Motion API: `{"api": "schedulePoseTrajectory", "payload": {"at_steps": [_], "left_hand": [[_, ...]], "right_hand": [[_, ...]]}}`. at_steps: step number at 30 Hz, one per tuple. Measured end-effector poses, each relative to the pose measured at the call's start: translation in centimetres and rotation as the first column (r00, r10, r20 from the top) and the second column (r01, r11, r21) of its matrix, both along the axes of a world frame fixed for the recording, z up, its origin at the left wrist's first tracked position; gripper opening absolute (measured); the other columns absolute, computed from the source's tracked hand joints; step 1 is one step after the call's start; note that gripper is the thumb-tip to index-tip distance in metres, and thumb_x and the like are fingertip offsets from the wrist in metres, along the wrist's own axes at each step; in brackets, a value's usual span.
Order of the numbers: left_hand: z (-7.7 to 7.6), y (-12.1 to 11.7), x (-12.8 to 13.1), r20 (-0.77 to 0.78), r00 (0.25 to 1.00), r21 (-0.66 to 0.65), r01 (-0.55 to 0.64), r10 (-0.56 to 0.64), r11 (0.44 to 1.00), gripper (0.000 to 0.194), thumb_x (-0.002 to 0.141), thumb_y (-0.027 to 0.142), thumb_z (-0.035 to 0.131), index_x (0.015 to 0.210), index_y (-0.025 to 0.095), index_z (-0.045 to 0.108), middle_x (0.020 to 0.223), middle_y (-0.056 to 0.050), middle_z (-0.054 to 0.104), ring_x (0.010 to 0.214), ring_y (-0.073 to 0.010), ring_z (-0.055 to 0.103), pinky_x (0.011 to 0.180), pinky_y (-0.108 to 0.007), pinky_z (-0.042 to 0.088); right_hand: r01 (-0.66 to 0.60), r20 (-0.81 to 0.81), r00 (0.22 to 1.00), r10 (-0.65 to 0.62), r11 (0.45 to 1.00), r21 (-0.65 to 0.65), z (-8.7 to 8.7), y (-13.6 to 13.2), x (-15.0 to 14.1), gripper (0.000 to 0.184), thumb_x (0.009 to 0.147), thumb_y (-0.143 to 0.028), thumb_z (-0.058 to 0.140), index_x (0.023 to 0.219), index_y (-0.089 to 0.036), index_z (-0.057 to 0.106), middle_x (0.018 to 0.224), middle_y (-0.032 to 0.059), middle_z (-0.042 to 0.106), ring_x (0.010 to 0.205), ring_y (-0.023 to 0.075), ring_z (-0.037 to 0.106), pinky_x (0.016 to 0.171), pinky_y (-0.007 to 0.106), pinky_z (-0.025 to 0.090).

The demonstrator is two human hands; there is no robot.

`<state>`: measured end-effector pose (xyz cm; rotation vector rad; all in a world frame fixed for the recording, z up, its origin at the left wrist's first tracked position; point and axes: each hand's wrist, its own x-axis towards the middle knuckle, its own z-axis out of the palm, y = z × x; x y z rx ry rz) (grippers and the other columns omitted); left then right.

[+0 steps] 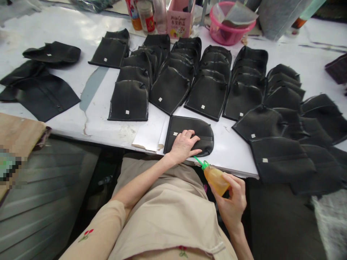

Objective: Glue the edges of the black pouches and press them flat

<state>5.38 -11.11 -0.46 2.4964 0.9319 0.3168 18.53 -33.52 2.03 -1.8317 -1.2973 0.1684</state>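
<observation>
A black leather-like piece (191,124) with one rounded end and a small white tag lies at the table's front edge. Flat on top of it rests my left hand (184,145), fingers spread. My right hand (231,196) is wrapped around a soft squeeze bottle (216,179) of amber liquid, tilted so its thin green nozzle points up and left. The nozzle tip is at the near edge of the piece, just by my left little finger; whether it touches cannot be made out.
Overlapping rows of similar black pieces (207,92) cover the table (67,124) behind and to the right. More black pieces (47,95) lie loosely at left. Along the back stand glass jars (146,18), a pink box (179,23) and a pink basket (230,34).
</observation>
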Motion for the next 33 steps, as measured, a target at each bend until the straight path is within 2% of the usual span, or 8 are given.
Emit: {"api": "schedulePoseTrajectory", "payload": {"at_steps": [4, 8, 11, 15, 19, 28, 33], "left_hand": [[-0.5, 0.7, -0.8, 0.195, 0.981, -0.119, 0.017, 0.006, 0.993, 0.025, 0.092, 0.035, 0.072, 0.111, 0.019, 0.068, 0.124, -0.009, 0.063, 0.115, -0.0249, 0.059, 0.101, -0.038, 0.05], [-0.3, 1.3, -2.2, 0.353, 0.932, -0.184, -0.021, 0.086, 0.983, 0.013, 0.095, 0.021, 0.066, 0.107, 0.019, 0.068, 0.117, -0.008, 0.064, 0.112, -0.0213, 0.062, 0.098, -0.034, 0.052], [0.4, 1.7, -3.6, 0.27, 0.95, -0.074, -0.139, 0.154, 0.988, 0.013, 0.094, 0.018, 0.066, 0.106, 0.018, 0.068, 0.112, -0.009, 0.065, 0.111, -0.0232, 0.061, 0.098, -0.035, 0.051], [1.0, 1.8, -6.1, -0.002, 0.953, 0.098, -0.301, 0.303, 0.948, 0.021, 0.093, 0.023, 0.068, 0.113, 0.017, 0.068, 0.111, -0.01, 0.065, 0.106, -0.0265, 0.062, 0.092, -0.036, 0.051], [0.8, 1.5, -7.9, -0.144, 0.916, 0.056, -0.371, 0.375, 0.927, 0.026, 0.098, 0.026, 0.063, 0.122, 0.017, 0.063, 0.108, -0.007, 0.07, 0.09, -0.0217, 0.068, 0.077, -0.031, 0.05], [0.3, 1.7, -8.1, -0.097, 0.924, -0.035, -0.375, 0.37, 0.926, 0.025, 0.098, 0.02, 0.062, 0.123, 0.017, 0.062, 0.103, -0.005, 0.073, 0.093, -0.0201, 0.07, 0.08, -0.029, 0.05], [0.2, 1.9, -8.3, -0.079, 0.922, -0.08, -0.385, 0.379, 0.92, 0.024, 0.097, 0.021, 0.062, 0.121, 0.018, 0.063, 0.098, -0.004, 0.073, 0.089, -0.0195, 0.07, 0.08, -0.029, 0.05]], "right_hand": [[-0.016, -0.032, 0.999, 0.016, 1.0, 0.01, -0.3, 0.2, -0.1, 0.053, 0.082, -0.021, 0.085, 0.13, -0.029, 0.064, 0.116, 0.0084, 0.061, 0.108, 0.0289, 0.063, 0.085, 0.045, 0.057], [-0.034, -0.035, 0.999, 0.034, 0.999, 0.019, -0.3, 0.3, -0.1, 0.055, 0.081, -0.019, 0.086, 0.13, -0.029, 0.064, 0.116, 0.0083, 0.061, 0.107, 0.0287, 0.063, 0.086, 0.045, 0.056], [-0.038, -0.032, 0.999, 0.039, 0.999, 0.028, -0.1, 0.3, -0.1, 0.055, 0.081, -0.019, 0.086, 0.13, -0.029, 0.064, 0.116, 0.0081, 0.061, 0.107, 0.0282, 0.063, 0.086, 0.044, 0.056], [-0.039, -0.031, 0.999, 0.04, 0.999, 0.036, 0.1, 0.4, -0.2, 0.056, 0.081, -0.018, 0.086, 0.131, -0.03, 0.064, 0.116, 0.0077, 0.061, 0.107, 0.0277, 0.063, 0.085, 0.043, 0.056], [-0.061, -0.058, 0.996, 0.062, 0.998, 0.02, -0.2, 0.5, -0.4, 0.057, 0.081, -0.018, 0.086, 0.131, -0.03, 0.064, 0.118, 0.0084, 0.061, 0.108, 0.0285, 0.063, 0.085, 0.044, 0.056], [-0.094, -0.108, 0.99, 0.094, 0.996, 0.004, -1.0, 1.0, -0.8, 0.057, 0.08, -0.02, 0.087, 0.131, -0.031, 0.065, 0.118, 0.0086, 0.061, 0.107, 0.0297, 0.063, 0.085, 0.047, 0.056], [-0.126, -0.115, 0.985, 0.127, 0.992, 0.01, -1.1, 1.7, -1.3, 0.052, 0.083, -0.021, 0.083, 0.131, -0.03, 0.065, 0.117, 0.0085, 0.061, 0.106, 0.0288, 0.063, 0.083, 0.044, 0.057]]}}
